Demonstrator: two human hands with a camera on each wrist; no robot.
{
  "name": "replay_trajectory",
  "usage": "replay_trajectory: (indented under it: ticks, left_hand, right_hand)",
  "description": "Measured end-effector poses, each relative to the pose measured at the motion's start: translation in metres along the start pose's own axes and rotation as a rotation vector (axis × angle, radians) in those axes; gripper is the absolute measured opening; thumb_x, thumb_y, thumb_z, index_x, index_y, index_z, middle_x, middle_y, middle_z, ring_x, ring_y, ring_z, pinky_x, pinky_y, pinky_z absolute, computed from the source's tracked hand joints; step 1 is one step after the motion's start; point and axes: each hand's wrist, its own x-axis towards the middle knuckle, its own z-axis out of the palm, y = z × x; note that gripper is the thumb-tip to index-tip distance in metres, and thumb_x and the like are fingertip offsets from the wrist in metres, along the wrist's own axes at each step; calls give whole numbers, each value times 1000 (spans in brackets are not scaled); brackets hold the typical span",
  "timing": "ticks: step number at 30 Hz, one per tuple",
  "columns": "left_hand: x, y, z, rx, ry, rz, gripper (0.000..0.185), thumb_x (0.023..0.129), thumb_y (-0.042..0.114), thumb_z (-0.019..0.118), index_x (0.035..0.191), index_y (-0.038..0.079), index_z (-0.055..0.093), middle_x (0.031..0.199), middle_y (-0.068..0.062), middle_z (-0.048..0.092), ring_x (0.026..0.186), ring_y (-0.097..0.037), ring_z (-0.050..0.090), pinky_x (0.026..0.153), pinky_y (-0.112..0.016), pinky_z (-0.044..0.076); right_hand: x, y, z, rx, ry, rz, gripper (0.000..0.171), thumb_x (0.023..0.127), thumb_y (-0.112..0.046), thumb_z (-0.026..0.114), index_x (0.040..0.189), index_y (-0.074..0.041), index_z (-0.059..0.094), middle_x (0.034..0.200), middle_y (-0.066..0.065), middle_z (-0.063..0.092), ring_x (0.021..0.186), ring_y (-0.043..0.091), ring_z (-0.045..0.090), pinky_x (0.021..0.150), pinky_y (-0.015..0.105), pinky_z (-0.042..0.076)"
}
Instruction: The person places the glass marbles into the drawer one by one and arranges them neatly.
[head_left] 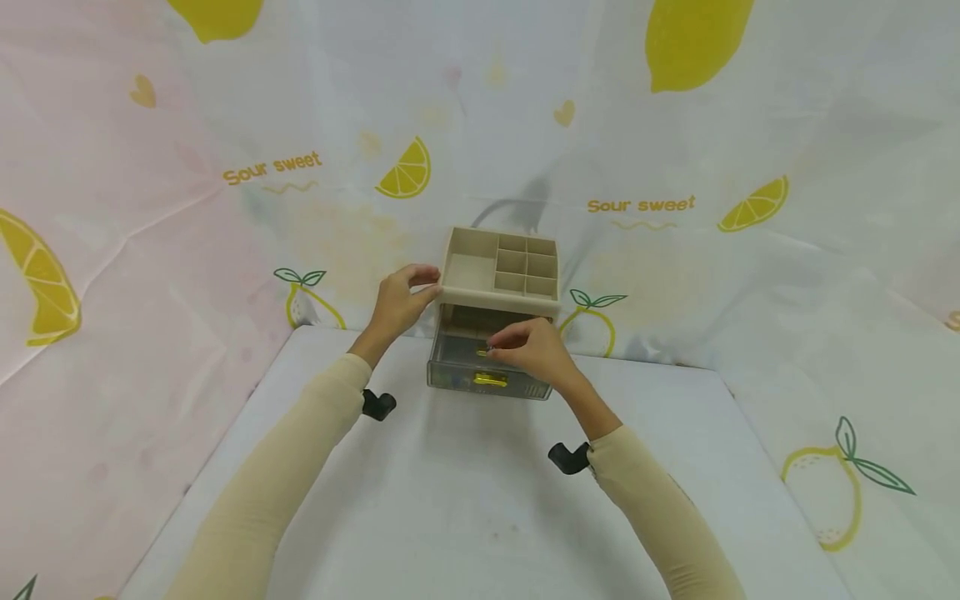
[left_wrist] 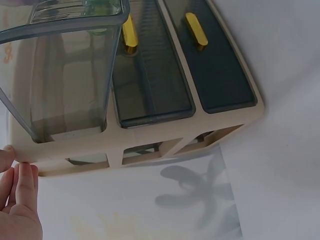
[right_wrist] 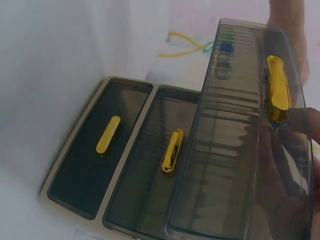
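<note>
A beige desktop drawer organizer (head_left: 498, 296) stands by the back wall, its smoky clear top drawer (right_wrist: 220, 150) pulled out. My left hand (head_left: 401, 300) grips the organizer's upper left edge; in the left wrist view its fingers (left_wrist: 26, 187) and thumb touch the beige frame. Over the open drawer, my right hand (head_left: 536, 346) has thumb and finger pinched together on a small shiny thing, too small to name. The drawer front bears a gold handle (right_wrist: 279, 87). Small green and blue things (right_wrist: 226, 47) show through the drawer wall.
Two lower drawers stay closed, with gold handles (right_wrist: 108, 135). The organizer's top has a divided tray (head_left: 527, 262). A white table (head_left: 465, 500) lies in front, and a lemon-print cloth (head_left: 480, 100) hangs behind and at the sides.
</note>
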Motion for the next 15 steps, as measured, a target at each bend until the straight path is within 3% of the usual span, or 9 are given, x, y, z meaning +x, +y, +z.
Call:
replay_trajectory:
  ticks: [6, 15]
  left_hand:
    - [0, 0, 0, -10, -5, -8, 31, 89, 8, 72, 117, -3, 65, 114, -16, 68, 108, -28, 64, 97, -42, 47]
    - [0, -3, 0, -14, 2, 4, 32, 89, 8, 72, 117, -4, 65, 113, -17, 69, 108, -28, 64, 97, -44, 47]
  right_hand:
    - [5, -2, 1, -89, -111, 60, 16, 83, -16, 77, 96, -6, 78, 86, -2, 74, 76, 13, 68, 65, 30, 55]
    - [15, -2, 5, -156, -225, 119, 10, 86, -13, 75, 94, -9, 79, 92, -1, 74, 81, 12, 67, 72, 29, 54]
